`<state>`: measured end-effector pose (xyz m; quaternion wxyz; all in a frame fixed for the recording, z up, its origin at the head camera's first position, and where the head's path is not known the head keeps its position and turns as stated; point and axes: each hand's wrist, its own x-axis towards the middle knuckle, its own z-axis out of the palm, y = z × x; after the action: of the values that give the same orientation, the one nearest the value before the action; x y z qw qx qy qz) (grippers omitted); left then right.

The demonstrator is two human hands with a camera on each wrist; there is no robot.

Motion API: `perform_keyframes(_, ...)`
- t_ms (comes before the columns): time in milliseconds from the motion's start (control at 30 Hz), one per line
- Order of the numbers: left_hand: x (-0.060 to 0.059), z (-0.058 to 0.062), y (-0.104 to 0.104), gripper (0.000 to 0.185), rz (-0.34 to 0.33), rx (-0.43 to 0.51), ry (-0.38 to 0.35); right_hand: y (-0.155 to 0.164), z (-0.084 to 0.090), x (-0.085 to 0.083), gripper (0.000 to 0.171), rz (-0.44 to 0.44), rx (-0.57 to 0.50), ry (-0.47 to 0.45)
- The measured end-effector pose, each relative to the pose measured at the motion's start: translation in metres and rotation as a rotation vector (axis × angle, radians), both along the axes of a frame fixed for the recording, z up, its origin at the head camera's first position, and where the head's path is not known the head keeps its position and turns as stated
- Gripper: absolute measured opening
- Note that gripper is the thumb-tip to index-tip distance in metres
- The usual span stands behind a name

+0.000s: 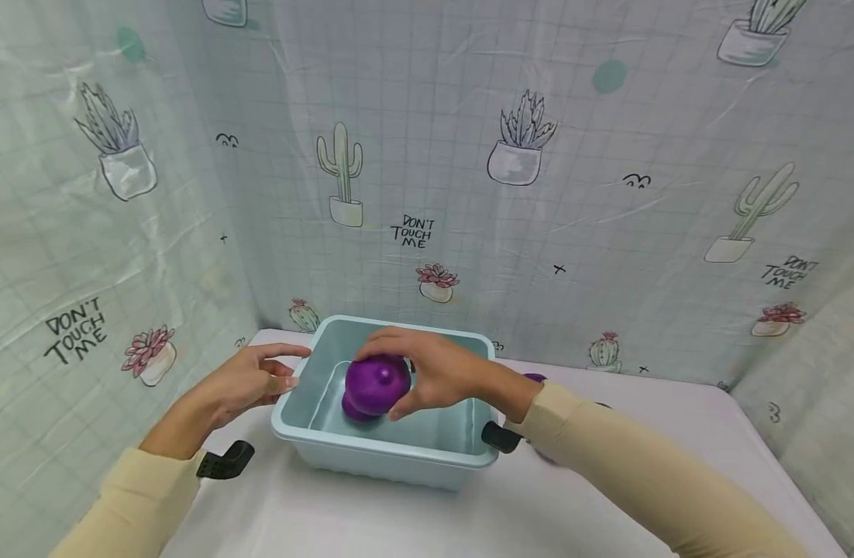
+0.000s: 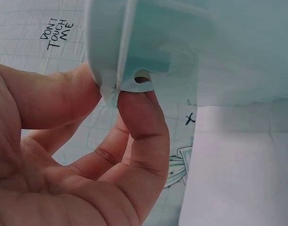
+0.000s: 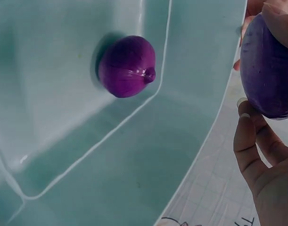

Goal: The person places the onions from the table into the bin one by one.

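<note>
In the head view a pale blue-green plastic bin (image 1: pixel 378 447) stands on the table. My right hand (image 1: pixel 444 372) grips a glossy purple onion (image 1: pixel 377 385) above the inside of the bin. A second purple onion (image 3: pixel 127 67) lies on the bin's floor in the right wrist view; the held one (image 3: pixel 264 70) is apart from it, between thumb and fingers. My left hand (image 1: pixel 249 380) is at the bin's left rim. In the left wrist view its thumb and bent fingers (image 2: pixel 146 122) pinch that rim (image 2: pixel 106 52), near a small hole.
Behind my right wrist, a purple thing (image 1: pixel 536 377) shows on the table, mostly hidden by the arm. The white tabletop (image 1: pixel 538 511) extends in front of the bin and to its right. A curtain (image 1: pixel 455 194) printed with cacti hangs close behind and at the sides.
</note>
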<state>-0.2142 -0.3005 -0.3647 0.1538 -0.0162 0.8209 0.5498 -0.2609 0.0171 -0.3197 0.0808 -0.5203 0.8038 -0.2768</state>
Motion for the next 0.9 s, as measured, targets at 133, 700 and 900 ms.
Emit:
perform_keyframes(133,0.0,0.002,0.0,0.061,0.001,-0.002,-0.006,-0.009,-0.004,-0.004,0.079,-0.006,0.01,0.006)
perform_keyframes(700,0.002,0.001,0.001,0.06,0.012,0.013,-0.01,-0.04,-0.036,-0.018,0.076,0.044,0.129,0.025)
perform_keyframes(900,0.001,0.003,0.002,0.059,0.016,-0.002,-0.005,-0.048,-0.051,-0.021,0.077,0.097,0.168,0.037)
